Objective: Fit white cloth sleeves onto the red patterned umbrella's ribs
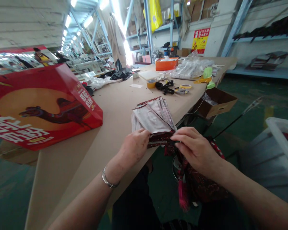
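A folded stack of fabric, pale on its upper face with dark red patterned edges, lies at the table's near edge. On its near left edge my left hand is closed, pinching the dark red border between thumb and fingers. My right hand pinches the same border at the near right corner. A dark red patterned cloth with a pink-red tassel hangs below my right hand; whether it joins the stack is hidden.
A large red box with a camel picture stands on the left. Further back lie scissors, a yellow tape roll, an orange box and plastic bags. A grey bin and a cardboard box are at right.
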The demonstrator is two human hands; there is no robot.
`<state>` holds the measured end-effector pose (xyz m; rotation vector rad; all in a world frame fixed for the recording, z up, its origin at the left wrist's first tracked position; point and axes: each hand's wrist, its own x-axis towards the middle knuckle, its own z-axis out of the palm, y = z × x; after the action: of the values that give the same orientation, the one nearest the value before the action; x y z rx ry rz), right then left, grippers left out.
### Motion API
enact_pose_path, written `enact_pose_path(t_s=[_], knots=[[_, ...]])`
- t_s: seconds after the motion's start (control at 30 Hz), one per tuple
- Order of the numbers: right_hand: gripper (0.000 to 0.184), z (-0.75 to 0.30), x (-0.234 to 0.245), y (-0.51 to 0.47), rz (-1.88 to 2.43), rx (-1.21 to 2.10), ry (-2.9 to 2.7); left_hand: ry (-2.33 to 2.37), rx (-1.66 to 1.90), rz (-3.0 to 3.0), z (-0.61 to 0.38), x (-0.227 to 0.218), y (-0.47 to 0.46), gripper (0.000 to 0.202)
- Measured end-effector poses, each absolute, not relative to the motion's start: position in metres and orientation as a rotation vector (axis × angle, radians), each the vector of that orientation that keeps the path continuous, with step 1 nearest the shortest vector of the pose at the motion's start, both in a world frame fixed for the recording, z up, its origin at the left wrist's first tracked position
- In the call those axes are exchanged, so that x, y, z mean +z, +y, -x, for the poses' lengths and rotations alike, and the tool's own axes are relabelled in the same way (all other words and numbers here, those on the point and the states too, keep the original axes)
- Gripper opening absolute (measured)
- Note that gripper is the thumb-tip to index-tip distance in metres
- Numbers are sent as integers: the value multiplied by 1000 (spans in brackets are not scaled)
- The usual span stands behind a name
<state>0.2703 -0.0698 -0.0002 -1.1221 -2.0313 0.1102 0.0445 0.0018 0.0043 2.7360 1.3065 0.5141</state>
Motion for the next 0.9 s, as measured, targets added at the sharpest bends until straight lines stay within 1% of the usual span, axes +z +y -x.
enact_pose_path(t_s=[0.1, 0.17, 0.2, 0.3, 0.4, 0.47, 0.57, 0.63, 0.77, 0.9], knots=[[20, -233, 14, -37, 1134, -57, -2320, 1280, 547, -2710, -39, 11, -5, 21], [15, -220, 11, -19, 1180, -113, -2440, 1277, 601, -2683, -34, 12, -10, 19], [14, -216, 9, -14, 1197, -118, -2479, 1274, 639, -2664, -31, 11, -12, 19], [19, -211, 4, -11, 1193, -100, -2549, 1274, 725, -2615, -22, 8, -19, 18], [15, -209, 4, -18, 1175, -86, -2607, 1292, 731, -2580, -17, 3, -24, 18], [12, -207, 3, -21, 1183, -14, -2603, 1274, 763, -2527, -16, 1, -27, 16], [6, -204, 2, -21, 1218, 215, -2476, 1223, 857, -2420, -16, 0, -29, 9], [4, -202, 3, -22, 1251, 347, -2374, 1208, 917, -2365, -15, 0, -31, 9], [12, -196, 6, -27, 1299, 497, -2263, 1204, 947, -2311, -9, 2, -36, 19], [24, -191, 7, -32, 1355, 666, -2233, 1284, 944, -2285, -6, 2, -43, 19]])
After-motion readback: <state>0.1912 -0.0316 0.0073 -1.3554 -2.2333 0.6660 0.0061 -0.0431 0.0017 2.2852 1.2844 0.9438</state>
